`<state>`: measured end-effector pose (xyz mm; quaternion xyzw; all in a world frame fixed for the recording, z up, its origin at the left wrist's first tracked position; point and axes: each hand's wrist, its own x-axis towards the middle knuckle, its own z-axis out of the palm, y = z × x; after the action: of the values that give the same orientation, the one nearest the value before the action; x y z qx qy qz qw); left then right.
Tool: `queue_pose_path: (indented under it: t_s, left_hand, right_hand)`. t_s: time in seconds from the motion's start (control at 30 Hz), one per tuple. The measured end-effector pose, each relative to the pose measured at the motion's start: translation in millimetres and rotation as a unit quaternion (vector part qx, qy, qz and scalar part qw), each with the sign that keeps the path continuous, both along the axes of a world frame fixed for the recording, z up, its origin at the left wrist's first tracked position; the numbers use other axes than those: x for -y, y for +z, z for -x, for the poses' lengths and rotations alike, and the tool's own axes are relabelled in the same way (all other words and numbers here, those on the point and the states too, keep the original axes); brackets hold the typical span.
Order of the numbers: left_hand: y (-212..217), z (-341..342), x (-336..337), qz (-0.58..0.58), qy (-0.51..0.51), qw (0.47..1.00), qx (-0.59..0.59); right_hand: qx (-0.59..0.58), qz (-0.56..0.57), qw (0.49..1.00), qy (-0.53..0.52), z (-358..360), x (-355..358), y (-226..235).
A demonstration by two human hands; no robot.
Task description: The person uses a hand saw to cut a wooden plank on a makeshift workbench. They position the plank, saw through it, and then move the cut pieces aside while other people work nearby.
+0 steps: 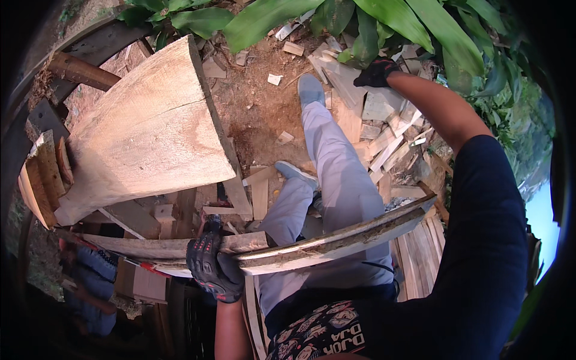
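My left hand (215, 264), in a black glove with red marks, is wrapped round long, narrow wooden boards. The longer board (336, 245) has a rough, bark-like edge and runs across in front of my legs. A shorter board (243, 241) lies along its far side under the same hand. My right hand (378, 72), also in a dark glove, reaches far out to the right, over a heap of wood offcuts (384, 105) beneath green leaves. Its fingers are dark and bunched in shadow, and whether they hold a piece is not clear.
A broad, pale wooden slab (150, 120) fills the left side, beside a brown pole (84, 71). Large green leaves (390, 18) hang over the far edge. Scraps lie on the dirt (258, 90) round my feet. Another person in blue (90, 288) is at the lower left.
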<state>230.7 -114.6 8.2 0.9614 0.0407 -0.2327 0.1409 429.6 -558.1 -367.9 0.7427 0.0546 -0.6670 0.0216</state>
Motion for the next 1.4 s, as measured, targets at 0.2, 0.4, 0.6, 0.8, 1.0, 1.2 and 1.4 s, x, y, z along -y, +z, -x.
queue_pose_path:
  t_s: [0.2, 0.4, 0.6, 0.8, 1.0, 1.2, 1.4]
  left_hand:
    - [-2.4, 0.7, 2.3, 0.005, 0.024, 1.000, -0.006]
    - [-1.7, -0.1, 0.9, -0.021, 0.013, 0.999, -0.021]
    - [-6.7, -0.2, -2.1, -0.011, 0.014, 1.000, -0.026]
    - [-1.3, 5.7, 3.5, -0.024, 0.031, 0.999, -0.011]
    - [-8.2, -8.6, -6.8, 0.025, -0.010, 0.999, 0.039]
    - [0.1, 10.8, -8.2, 0.003, 0.022, 0.994, 0.109]
    - [10.4, 21.0, -9.8, -0.005, 0.056, 0.988, 0.142]
  right_hand:
    - [0.109, -0.085, 0.987, -0.082, 31.0, -181.5, -77.7]
    - [0.260, 0.027, 0.930, -0.260, 66.3, -272.6, -125.5]
    - [0.129, 0.036, 0.979, -0.151, 117.2, -266.4, -207.4]
    - [-0.120, -0.054, 0.991, -0.019, 110.4, -217.9, -177.9]
    - [-0.124, -0.090, 0.955, 0.255, 63.1, -115.4, -159.8]
    - [0.011, -0.069, 0.981, 0.184, -55.8, -44.8, 29.9]
    - [0.086, -0.066, 0.956, -0.272, -58.4, -32.1, 220.3]
